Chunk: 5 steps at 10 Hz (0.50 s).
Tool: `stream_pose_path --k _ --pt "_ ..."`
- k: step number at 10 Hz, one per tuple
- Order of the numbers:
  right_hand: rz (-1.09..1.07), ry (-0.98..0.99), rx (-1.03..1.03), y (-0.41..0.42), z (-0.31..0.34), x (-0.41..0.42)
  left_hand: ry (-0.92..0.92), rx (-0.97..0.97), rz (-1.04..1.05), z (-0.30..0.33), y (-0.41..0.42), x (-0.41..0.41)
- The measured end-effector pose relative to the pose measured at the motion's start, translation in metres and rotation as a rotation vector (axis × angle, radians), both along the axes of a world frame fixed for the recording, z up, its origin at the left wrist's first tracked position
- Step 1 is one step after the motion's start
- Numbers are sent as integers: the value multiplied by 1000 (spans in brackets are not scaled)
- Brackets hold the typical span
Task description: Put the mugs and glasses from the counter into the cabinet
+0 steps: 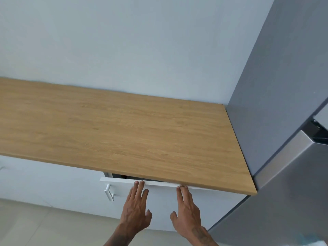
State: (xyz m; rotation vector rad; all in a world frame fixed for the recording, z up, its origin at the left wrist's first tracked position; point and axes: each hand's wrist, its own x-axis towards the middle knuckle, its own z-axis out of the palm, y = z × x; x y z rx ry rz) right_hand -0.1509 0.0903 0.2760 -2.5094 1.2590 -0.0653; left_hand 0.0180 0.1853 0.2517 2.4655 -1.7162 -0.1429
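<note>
A wooden counter [124,128] runs across the view with no mugs or glasses on it. Below its front edge a white cabinet door [163,201] stands slightly ajar, showing a narrow dark gap at the top. My left hand [136,208] lies flat against the door, fingertips at its top edge. My right hand [187,210] also presses flat on the door, further right, fingers spread. Neither hand holds anything. The cabinet's inside is hidden.
A white bar handle [109,192] sits at the door's left end. A tall grey fridge [287,121] stands against the counter's right end. A pale wall is behind the counter, and light floor tiles [35,226] lie below.
</note>
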Motion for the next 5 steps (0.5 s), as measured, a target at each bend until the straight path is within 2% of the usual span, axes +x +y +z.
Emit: stream_pose_path --k 1,3,4,5 --pt "3 -7 20 -3 -2 -2 -4 16 -2 -2 0 0" --pt "0 -183 -2 -7 -2 -7 14 104 -17 -9 -6 3" --pt "23 -293 -126 -24 4 -2 -13 32 -49 -17 -6 8" --pt "2 -326 -162 -45 21 12 -2 -50 -92 -31 2 15"
